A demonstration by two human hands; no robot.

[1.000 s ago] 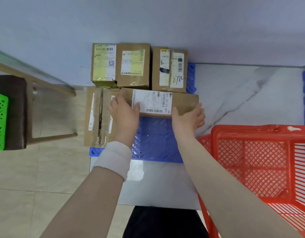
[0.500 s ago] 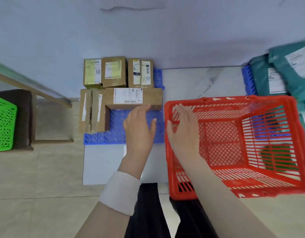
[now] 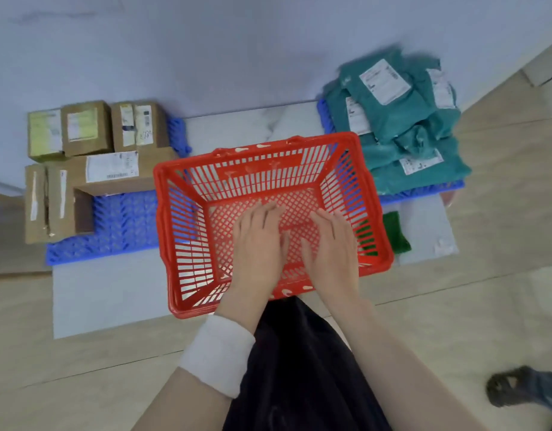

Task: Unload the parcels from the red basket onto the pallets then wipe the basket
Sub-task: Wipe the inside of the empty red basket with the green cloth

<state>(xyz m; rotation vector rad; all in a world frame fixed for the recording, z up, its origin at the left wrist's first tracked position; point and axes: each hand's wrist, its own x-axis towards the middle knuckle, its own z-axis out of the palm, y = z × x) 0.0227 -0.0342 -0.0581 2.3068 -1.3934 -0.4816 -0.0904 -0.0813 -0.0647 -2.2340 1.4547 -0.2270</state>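
The red basket (image 3: 187, 231) stands on the floor in front of me with no parcels in it. My left hand (image 3: 257, 244) and my right hand (image 3: 330, 244) hover side by side over its mesh bottom, fingers straight and holding nothing. Several brown cardboard parcels (image 3: 113, 172) lie on the blue pallet (image 3: 122, 225) at the left. Several teal bag parcels (image 3: 402, 132) are heaped on a second blue pallet (image 3: 424, 189) at the right. A green cloth (image 3: 394, 233) lies on the floor just right of the basket.
A pale wall runs behind both pallets. A grey floor slab (image 3: 106, 290) lies under the basket and the left pallet. My dark clothing (image 3: 299, 368) fills the lower middle. A foot in a sandal (image 3: 517, 388) shows at the lower right.
My hands let go of the long cardboard parcel on the left pallet and swung right. They now hover inside the basket. The view turned right, showing the teal parcels.
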